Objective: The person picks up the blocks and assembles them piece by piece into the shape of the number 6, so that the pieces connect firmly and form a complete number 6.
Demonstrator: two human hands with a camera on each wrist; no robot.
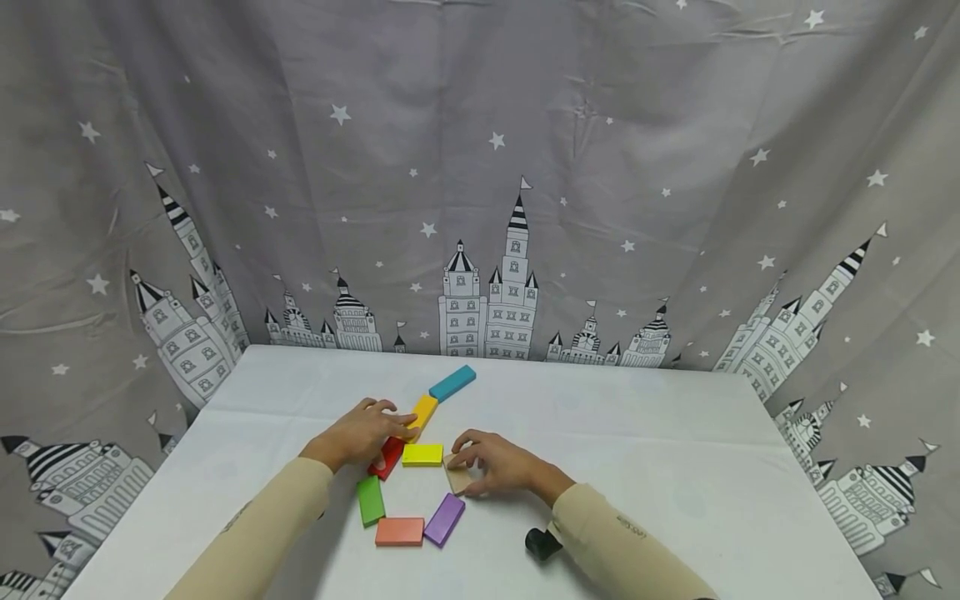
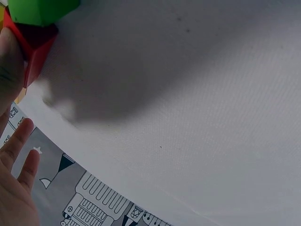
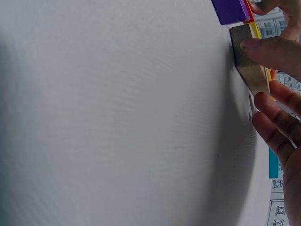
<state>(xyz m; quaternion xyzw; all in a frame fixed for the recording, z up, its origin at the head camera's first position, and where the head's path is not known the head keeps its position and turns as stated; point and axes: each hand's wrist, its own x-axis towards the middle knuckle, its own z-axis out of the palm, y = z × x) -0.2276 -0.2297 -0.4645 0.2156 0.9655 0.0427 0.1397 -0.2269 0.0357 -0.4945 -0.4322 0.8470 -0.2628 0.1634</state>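
Observation:
Low on the tabletop, my left hand [image 1: 363, 435] holds a red block [image 1: 388, 458] with the thumb against its side. Its other fingers reach over a yellow-orange block [image 1: 424, 414]. The thumb [image 2: 8, 66] also shows on the red block in the left wrist view. My right hand [image 1: 501, 463] pinches a plain wooden block [image 1: 457, 475] between thumb and fingers; the thumb [image 3: 268, 52] lies on its end face in the right wrist view. Between the hands lies a bright yellow block [image 1: 422, 455], close to the red and wooden ones.
Nearer me, a green block [image 1: 371, 501], a salmon block [image 1: 400, 532] and a purple block [image 1: 445, 520] curve round into a ring with the others. A blue block [image 1: 453, 383] extends from the yellow-orange one. Behind the white table [image 1: 637, 433] hangs a grey castle-print curtain [image 1: 600, 167].

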